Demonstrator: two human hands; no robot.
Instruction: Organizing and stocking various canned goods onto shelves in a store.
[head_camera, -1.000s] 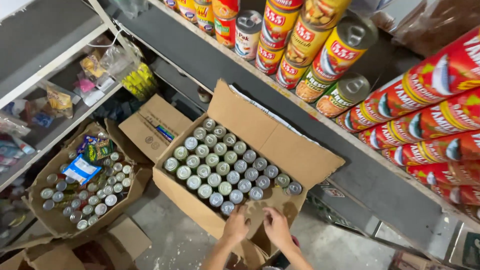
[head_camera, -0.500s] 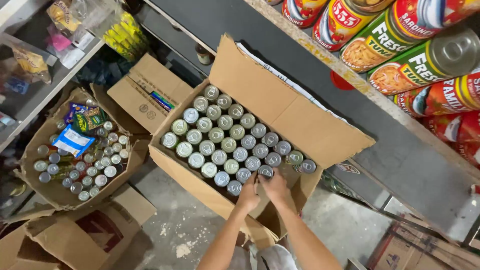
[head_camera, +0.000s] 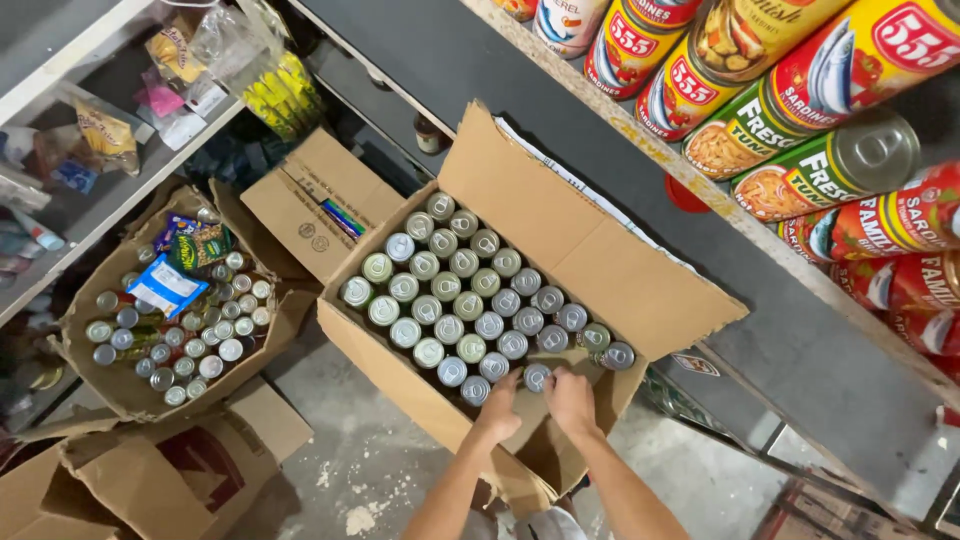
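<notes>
An open cardboard box (head_camera: 560, 215) stands on the floor, packed with several silver-topped cans (head_camera: 455, 300) in rows. Both my hands reach down into its near right corner. My left hand (head_camera: 498, 408) rests its fingers on a can (head_camera: 537, 376) at the row's end. My right hand (head_camera: 570, 398) touches the same can from the right, beside a bare patch of the box's bottom. Whether either hand grips the can is hard to tell.
A second open box (head_camera: 110, 390) of cans and snack packets sits at the left, with flattened cardboard (head_camera: 190, 465) in front. A dark shelf (head_camera: 800, 340) runs along the right, with stacked sardine and tuna cans (head_camera: 800, 110) above it. Hanging packets (head_camera: 180, 60) fill a rack upper left.
The view has moved closer and lower over the box. My hands have shifted from the box's near flap up onto the last can in the near row.
</notes>
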